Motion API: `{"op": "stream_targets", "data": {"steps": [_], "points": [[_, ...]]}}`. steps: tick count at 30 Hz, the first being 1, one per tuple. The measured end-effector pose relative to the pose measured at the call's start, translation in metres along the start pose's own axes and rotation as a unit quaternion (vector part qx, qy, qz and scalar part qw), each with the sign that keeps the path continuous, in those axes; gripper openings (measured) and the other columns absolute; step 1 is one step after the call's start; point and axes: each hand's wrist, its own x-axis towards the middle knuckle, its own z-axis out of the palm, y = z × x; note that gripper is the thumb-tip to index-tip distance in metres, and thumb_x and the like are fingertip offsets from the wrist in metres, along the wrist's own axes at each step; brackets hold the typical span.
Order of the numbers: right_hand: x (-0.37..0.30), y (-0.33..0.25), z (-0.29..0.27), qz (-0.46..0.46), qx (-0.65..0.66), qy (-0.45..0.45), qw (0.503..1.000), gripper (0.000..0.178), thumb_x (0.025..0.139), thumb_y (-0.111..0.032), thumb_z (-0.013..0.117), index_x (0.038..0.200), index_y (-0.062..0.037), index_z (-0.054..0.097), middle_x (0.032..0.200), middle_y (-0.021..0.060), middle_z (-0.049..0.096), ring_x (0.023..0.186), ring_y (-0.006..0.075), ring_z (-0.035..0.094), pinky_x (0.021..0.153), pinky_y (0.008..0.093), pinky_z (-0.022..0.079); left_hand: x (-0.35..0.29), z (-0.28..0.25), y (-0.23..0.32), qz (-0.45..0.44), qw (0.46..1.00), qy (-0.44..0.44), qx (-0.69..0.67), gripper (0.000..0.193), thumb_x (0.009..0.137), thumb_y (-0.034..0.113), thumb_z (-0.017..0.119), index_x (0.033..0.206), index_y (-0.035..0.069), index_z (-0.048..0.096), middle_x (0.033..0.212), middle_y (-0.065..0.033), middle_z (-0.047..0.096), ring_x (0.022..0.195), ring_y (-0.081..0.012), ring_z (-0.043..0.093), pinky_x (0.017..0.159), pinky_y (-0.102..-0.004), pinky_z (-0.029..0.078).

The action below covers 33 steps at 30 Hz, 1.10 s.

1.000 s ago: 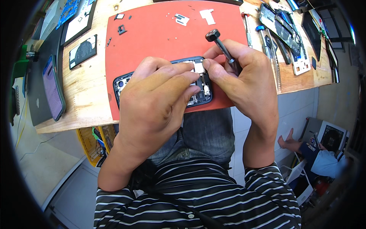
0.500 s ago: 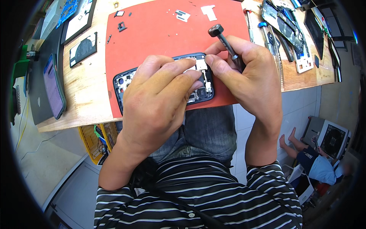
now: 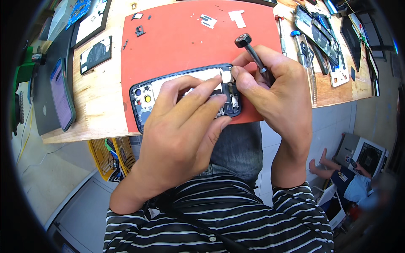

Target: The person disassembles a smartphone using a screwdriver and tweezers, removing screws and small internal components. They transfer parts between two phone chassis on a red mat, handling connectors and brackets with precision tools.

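An opened smartphone [image 3: 145, 93] with a dark frame and bare inner parts lies on a red mat [image 3: 177, 42]. My left hand [image 3: 179, 114] reaches over it, its fingers stretched out and fingertips on the inner parts near the right end. The thumb stays apart at the near edge. In my right hand [image 3: 276, 82] a dark screwdriver [image 3: 254, 52] is held slanting, its knobbed end up and away from the phone. The right thumb and forefinger meet at the phone's far right corner; whether they pinch a small part is hidden.
Small metal parts [image 3: 208, 21] and a SIM tray [image 3: 139, 30] lie on the mat. Tools [image 3: 304, 55] and a dismantled phone [image 3: 317, 33] sit to the right. On the left are a battery-like dark panel [image 3: 96, 55] and another phone [image 3: 62, 95]. Another person [image 3: 344, 175] is at lower right.
My left hand has drawn back a little and its thumb has come away from the fingers, showing more of the phone's left end. The right hand still grips the screwdriver. The view has shifted slightly.
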Motion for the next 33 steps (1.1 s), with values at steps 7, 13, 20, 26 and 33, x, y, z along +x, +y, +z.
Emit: {"op": "stream_targets", "data": {"steps": [7, 13, 20, 26, 33], "points": [[0.001, -0.001, -0.002, -0.001, -0.017, -0.003, 1.000, 0.010, 0.092, -0.010, 0.075, 0.096, -0.0011, 0.073, 0.063, -0.0085, 0.045, 0.059, 0.0003, 0.037, 0.053, 0.0234, 0.028, -0.002, -0.003, 0.002, -0.034, 0.997, -0.013, -0.066, 0.032, 0.086, -0.008, 0.074, 0.117, 0.000, 0.073, 0.126, -0.0180, 0.073, 0.120, -0.0296, 0.068, 0.099, -0.0354, 0.059], [0.001, 0.001, -0.002, -0.005, -0.003, -0.005, 1.000, 0.010, 0.093, -0.011, 0.075, 0.096, -0.0011, 0.074, 0.064, -0.0093, 0.046, 0.060, 0.0002, 0.037, 0.053, 0.0233, 0.027, -0.002, -0.001, 0.000, -0.134, 0.965, -0.005, -0.226, 0.033, 0.096, -0.012, 0.065, 0.129, -0.004, 0.063, 0.129, -0.0182, 0.069, 0.128, -0.0249, 0.068, 0.106, -0.0326, 0.057], [0.001, 0.002, -0.003, -0.008, -0.006, -0.012, 1.000, 0.010, 0.094, -0.010, 0.075, 0.096, -0.0010, 0.074, 0.065, -0.0092, 0.047, 0.060, 0.0003, 0.037, 0.053, 0.0233, 0.027, -0.002, 0.005, -0.004, -0.120, 0.979, 0.016, -0.166, 0.034, 0.091, -0.013, 0.072, 0.123, -0.003, 0.068, 0.121, -0.0118, 0.069, 0.113, -0.0169, 0.071, 0.093, -0.0254, 0.058], [0.001, 0.002, -0.002, -0.009, 0.009, -0.005, 1.000, 0.011, 0.093, -0.010, 0.076, 0.097, -0.0005, 0.074, 0.066, -0.0083, 0.052, 0.061, 0.0001, 0.040, 0.053, 0.0227, 0.029, 0.005, 0.009, -0.004, -0.058, 0.996, 0.051, -0.051, 0.032, 0.086, -0.011, 0.080, 0.116, -0.001, 0.074, 0.112, -0.0073, 0.066, 0.087, -0.0062, 0.064, 0.075, -0.0207, 0.052], [0.001, 0.000, -0.003, -0.010, -0.010, -0.008, 1.000, 0.011, 0.093, -0.010, 0.076, 0.096, -0.0003, 0.074, 0.065, -0.0076, 0.050, 0.060, 0.0005, 0.039, 0.053, 0.0236, 0.029, 0.006, 0.012, -0.008, -0.049, 0.996, 0.062, -0.049, 0.034, 0.085, -0.010, 0.082, 0.117, -0.002, 0.074, 0.111, -0.0086, 0.068, 0.088, -0.0078, 0.067, 0.076, -0.0205, 0.056]]}}
